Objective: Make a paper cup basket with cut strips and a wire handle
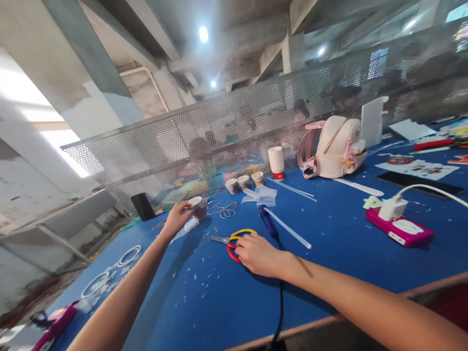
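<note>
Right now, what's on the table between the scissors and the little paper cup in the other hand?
Head view: only bare blue table lies between the scissors and the paper cup, dotted with tiny scraps.

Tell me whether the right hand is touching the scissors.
Touching. The head view shows the right hand resting on the scissors' red and yellow handles, fingers covering part of the red loop.

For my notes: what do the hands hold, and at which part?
The left hand grips a small paper cup by its rim and side. The right hand rests on the scissors handles, not lifting them.

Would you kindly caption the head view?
Left hand grips a small cup; right hand rests on scissors on blue table.
</note>
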A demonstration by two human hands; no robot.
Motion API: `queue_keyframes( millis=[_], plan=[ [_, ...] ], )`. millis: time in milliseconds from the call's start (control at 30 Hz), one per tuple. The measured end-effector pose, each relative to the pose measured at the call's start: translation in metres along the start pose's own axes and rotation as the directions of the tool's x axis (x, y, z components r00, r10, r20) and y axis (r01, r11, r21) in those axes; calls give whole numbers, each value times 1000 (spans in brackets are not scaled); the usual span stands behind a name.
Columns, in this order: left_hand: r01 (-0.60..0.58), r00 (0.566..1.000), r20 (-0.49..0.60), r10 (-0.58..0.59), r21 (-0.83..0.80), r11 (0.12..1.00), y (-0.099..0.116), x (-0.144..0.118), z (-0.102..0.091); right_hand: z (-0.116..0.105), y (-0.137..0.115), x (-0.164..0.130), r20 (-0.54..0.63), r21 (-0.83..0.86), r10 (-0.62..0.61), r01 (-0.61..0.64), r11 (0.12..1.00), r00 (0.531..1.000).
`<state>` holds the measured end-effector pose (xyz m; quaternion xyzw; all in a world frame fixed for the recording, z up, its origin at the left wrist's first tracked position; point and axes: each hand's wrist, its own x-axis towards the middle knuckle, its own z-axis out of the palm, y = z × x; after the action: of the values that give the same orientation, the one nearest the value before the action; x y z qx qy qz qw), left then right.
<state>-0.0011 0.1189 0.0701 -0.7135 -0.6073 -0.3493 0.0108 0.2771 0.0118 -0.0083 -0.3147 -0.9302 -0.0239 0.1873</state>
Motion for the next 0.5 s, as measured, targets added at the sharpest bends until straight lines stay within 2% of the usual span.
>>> queue_keyframes(
  millis=[100, 200, 367, 500],
  plan=[
    [-54, 998, 20, 53, 20, 998, 8, 30, 25, -1, 17, -14, -53, -9, -67, 66, 998, 996],
    [-97, 994, 43, 96, 35, 995, 9, 58, 50, -2, 31, -25, -164, 89, -96, 111, 990, 982],
    [-126, 991, 51, 125, 29, 992, -7, 104, 90, 0, 38, -35, -264, 374, 112, -6, 927, 958],
    [-139, 987, 74, 140, -8, 990, -23, 128, 123, 20, 44, -40, -256, 480, 199, -54, 876, 946]
  ],
)
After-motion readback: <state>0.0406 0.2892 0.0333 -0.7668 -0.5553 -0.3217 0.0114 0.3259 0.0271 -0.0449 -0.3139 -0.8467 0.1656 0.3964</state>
